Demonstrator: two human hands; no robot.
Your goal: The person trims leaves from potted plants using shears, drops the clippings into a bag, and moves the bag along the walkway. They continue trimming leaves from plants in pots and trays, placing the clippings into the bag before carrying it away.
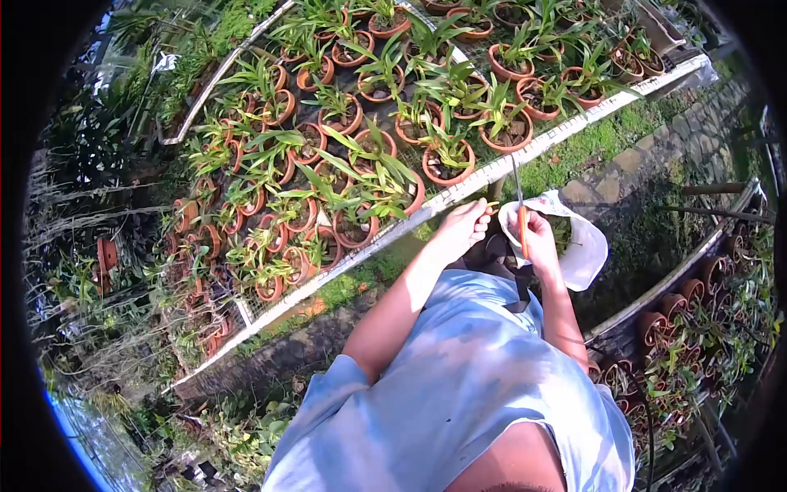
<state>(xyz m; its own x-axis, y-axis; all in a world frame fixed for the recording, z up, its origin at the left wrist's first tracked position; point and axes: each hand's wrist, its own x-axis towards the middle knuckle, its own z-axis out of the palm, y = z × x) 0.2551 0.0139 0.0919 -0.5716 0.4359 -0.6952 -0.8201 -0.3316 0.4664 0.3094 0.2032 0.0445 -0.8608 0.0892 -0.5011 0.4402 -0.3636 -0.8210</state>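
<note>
In my right hand [539,239] is a slim tool [523,231] with an orange-brown handle, its narrow metal blade pointing up and away toward the bench edge. My fingers are wrapped round the handle. My left hand [464,230] is closed in a pinch just to the left, with a small yellowish leaf piece [492,205] at its fingertips. A white bucket [592,256] sits right behind and beside my right hand, partly hidden by it. Nearest to the hands on the bench are a clay pot [515,148] and another pot [449,178], both with green strap-leaved plants.
A long bench with a pale metal edge [361,250] carries rows of potted plants. More clay pots [653,328] line a second bench at the lower right. Between the benches runs a mossy strip with stone blocks [631,160]. Dense foliage is at the left.
</note>
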